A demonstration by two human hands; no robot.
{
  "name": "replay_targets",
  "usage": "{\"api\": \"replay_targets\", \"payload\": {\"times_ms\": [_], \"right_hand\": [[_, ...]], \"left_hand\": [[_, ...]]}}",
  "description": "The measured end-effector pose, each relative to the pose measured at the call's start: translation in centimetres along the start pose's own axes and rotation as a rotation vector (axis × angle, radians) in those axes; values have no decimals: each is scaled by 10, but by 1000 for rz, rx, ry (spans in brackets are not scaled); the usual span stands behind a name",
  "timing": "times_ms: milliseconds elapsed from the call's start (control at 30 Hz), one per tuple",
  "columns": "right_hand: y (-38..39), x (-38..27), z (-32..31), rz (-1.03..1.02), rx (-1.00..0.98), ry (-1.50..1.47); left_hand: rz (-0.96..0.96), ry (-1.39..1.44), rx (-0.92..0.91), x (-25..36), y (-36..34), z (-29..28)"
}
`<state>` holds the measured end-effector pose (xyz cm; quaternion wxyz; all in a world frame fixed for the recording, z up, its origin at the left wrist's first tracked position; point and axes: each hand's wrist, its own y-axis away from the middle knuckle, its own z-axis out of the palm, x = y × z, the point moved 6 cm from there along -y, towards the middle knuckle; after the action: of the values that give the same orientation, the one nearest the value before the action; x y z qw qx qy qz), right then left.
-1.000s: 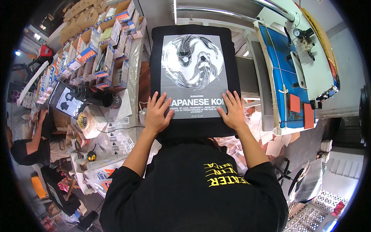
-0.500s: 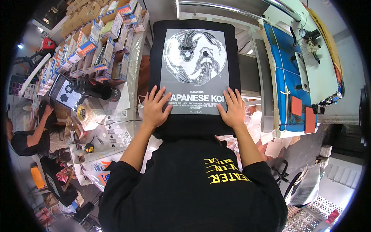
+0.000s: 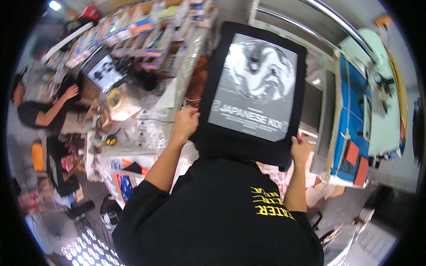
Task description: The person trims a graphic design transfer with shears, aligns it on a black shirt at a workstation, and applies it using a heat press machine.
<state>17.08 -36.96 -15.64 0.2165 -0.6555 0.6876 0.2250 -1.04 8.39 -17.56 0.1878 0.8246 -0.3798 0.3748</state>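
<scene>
A black T-shirt (image 3: 248, 146) lies spread over a board in front of me, its lower part close to my body. On it rests a grey sheet (image 3: 255, 116) with a white and black koi fish design and white lettering. My left hand (image 3: 186, 125) is closed at the shirt's left edge, fingers curled in a pinch. At the lower right edge, my right hand (image 3: 301, 150) pinches the shirt between thumb and fingers. Neither hand touches the grey sheet. What lies under the fabric is hidden.
Open cardboard boxes (image 3: 142, 27) line the left table, beside a tablet (image 3: 101, 68) and a tape roll (image 3: 116, 98). To the right stands a machine with a blue pad (image 3: 353, 111) and red patches. Metal rails (image 3: 293, 25) cross behind. Another person (image 3: 42, 113) works far left.
Both hands have come off the grey sheet, where they lay flat, and now grip the shirt's side edges. My view has turned, so the shirt appears tilted and farther right.
</scene>
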Motion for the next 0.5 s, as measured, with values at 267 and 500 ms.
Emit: {"api": "replay_targets", "payload": {"times_ms": [267, 500], "right_hand": [[-18, 12, -1, 129, -183, 119], [-24, 20, 3, 143, -205, 213]], "left_hand": [[-190, -138, -268, 10, -18, -9], [-110, -174, -240, 22, -12, -10]]}}
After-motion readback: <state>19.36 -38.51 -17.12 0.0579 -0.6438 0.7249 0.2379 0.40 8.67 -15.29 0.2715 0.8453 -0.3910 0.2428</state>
